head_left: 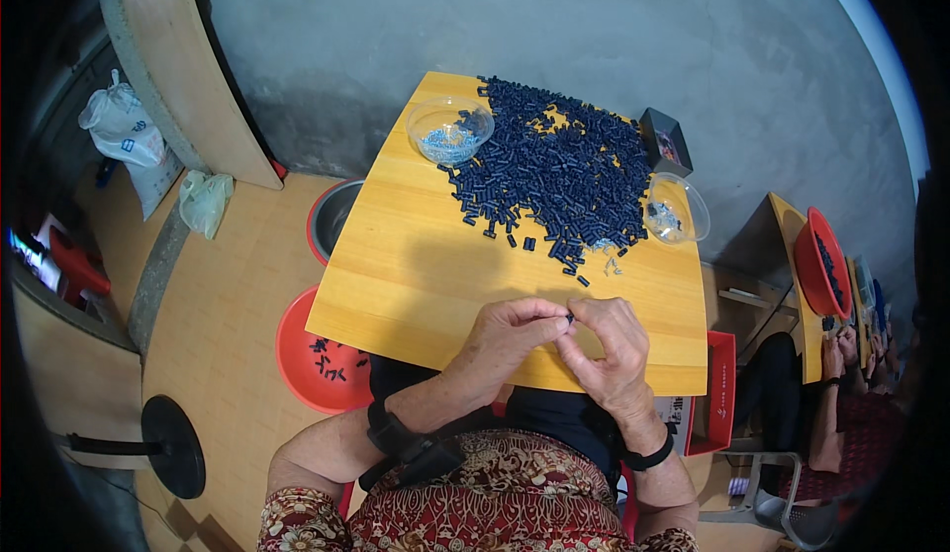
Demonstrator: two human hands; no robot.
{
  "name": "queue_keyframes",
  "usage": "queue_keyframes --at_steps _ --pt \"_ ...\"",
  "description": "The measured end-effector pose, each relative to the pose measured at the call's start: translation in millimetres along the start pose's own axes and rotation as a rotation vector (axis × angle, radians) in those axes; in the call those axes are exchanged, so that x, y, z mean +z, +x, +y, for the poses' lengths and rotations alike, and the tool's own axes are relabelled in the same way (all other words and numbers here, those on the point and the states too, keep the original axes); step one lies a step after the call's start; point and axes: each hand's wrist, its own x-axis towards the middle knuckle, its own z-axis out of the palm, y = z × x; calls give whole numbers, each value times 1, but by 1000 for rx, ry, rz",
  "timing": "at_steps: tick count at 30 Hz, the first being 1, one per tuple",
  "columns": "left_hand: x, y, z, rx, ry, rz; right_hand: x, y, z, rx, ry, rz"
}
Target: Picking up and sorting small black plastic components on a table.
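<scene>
Holds a small dark piece (pixel 570 320) above the worktop (pixel 376 275), inward from the near edge and right of its middle. Pinches with the left hand (pixel 500 344), thumb and forefinger drawn together, and with the right hand (pixel 614 354), equally narrow at the tips. Cannot tell the exact form of the piece, mostly covered by skin. Has below the wrists smooth, yellow, wood-grained board. Has, spread from the far edge toward the middle, a dense pile of dark pieces (pixel 564 156), short, stubby and roughly cylindrical, thinning to stragglers at the front. Has near the far left corner a clear round bowl (pixel 421 117) of fine, pale bluish bits; beside the right edge, a clear tub (pixel 693 201) with small pale and dark bits; at the far right corner, a square-sided black box (pixel 673 167). Has below the near left corner a round red basin (pixel 297 354), with dark bits scattered inside.
</scene>
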Motion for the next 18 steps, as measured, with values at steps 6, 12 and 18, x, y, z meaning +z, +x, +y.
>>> queue_keyframes --at_steps 6,12,18 --pt "-3 0 -4 -6 114 46 -1 -3 -2 -111 -215 -56" --pt "-1 4 -4 -26 15 29 -12 7 3 84 128 -107" --pt "-1 3 -3 -52 46 1 -10 -2 10 242 247 -67"
